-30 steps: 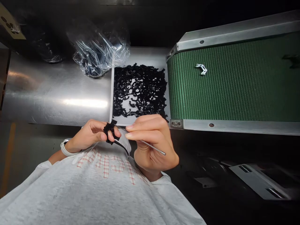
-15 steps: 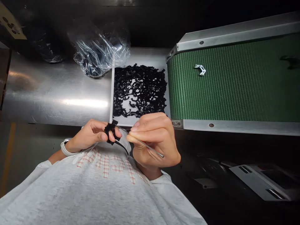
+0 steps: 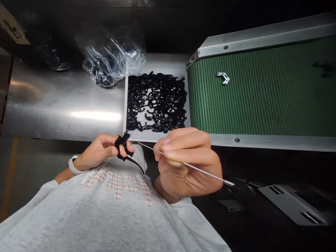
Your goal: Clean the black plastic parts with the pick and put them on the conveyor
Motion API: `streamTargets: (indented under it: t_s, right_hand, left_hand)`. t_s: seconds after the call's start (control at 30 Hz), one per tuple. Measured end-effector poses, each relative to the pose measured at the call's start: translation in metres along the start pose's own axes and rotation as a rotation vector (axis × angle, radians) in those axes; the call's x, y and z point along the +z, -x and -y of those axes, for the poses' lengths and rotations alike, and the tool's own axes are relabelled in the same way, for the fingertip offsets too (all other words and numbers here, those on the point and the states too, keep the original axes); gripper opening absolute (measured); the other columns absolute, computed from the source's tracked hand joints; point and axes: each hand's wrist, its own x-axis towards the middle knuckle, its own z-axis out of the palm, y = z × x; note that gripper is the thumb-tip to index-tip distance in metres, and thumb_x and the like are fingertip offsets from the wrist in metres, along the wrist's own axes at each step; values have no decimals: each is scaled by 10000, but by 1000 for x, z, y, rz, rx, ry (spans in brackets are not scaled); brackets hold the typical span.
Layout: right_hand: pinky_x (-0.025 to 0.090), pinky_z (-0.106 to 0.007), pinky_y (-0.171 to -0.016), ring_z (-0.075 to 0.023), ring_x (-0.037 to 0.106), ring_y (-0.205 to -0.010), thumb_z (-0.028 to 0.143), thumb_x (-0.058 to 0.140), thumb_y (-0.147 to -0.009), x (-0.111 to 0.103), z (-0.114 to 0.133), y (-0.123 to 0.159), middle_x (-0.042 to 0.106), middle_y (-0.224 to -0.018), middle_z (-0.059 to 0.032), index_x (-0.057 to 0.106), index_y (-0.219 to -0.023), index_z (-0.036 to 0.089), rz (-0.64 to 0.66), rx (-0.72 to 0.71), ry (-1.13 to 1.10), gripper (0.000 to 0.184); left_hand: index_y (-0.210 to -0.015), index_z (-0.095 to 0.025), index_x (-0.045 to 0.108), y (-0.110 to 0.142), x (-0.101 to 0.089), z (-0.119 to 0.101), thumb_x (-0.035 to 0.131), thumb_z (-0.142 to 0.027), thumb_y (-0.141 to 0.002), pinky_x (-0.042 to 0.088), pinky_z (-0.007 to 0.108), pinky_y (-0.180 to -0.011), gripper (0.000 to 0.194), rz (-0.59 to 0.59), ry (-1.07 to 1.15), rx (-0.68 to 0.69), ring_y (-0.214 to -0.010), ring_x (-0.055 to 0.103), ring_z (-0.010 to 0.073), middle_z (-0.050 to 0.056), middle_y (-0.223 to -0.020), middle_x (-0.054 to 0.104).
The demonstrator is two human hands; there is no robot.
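Observation:
Between the fingers of my left hand (image 3: 101,150) is a small angular black plastic part (image 3: 121,142), held in front of my shirt. My right hand (image 3: 189,162) pinches a thin metal rod (image 3: 204,172) with a pointed tip and a slightly flattened far end. The rod slants from upper left to lower right, its tip apart from the black part and a little to the right of it. Just beyond my hands, many similar black parts (image 3: 168,105) lie heaped in a white tray (image 3: 157,135). What my left palm covers is hidden.
On the right, a green conveyor belt (image 3: 262,98) runs between metal rails and carries a white angled bracket (image 3: 223,77). Clear plastic bags (image 3: 112,63) stand at the back of the steel table (image 3: 65,101). A grey boxy object (image 3: 283,204) sits at lower right.
My right hand has moved right with the rod, drawing its tip away from the black part. The left hand barely shifted. On the belt, the white bracket has crept slightly left.

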Motion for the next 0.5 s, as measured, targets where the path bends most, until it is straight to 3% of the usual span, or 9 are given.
streamTargets:
  t_s: [0.23,0.4,0.5]
  right_hand:
    - [497,-265,-617,-117,531,-678,407,504,-1037,6,-2,-5,531,-799,14,621,-970,243,-62,223,-310,212]
    - [491,-210,-534,-83,550,-548,519,616,-968,16,0,-11,503,-635,69,580,-878,220,179,363,-624,314]
    - [486,-204,-519,-83,589,-525,437,705,-926,15,1,-15,527,-603,78,538,-825,219,240,445,-688,293]
  left_hand:
    - [-546,-220,675,-3,-4,8,770,-696,-716,488,318,-747,515,56,90,-24,-669,563,147,18,-589,600]
    - [-552,-211,680,-6,1,1,756,-697,-730,474,327,-734,523,143,62,-93,-588,521,135,6,-533,554]
    - [-590,-207,700,-8,4,-1,745,-658,-773,484,309,-726,489,175,70,-82,-561,527,122,-3,-530,556]
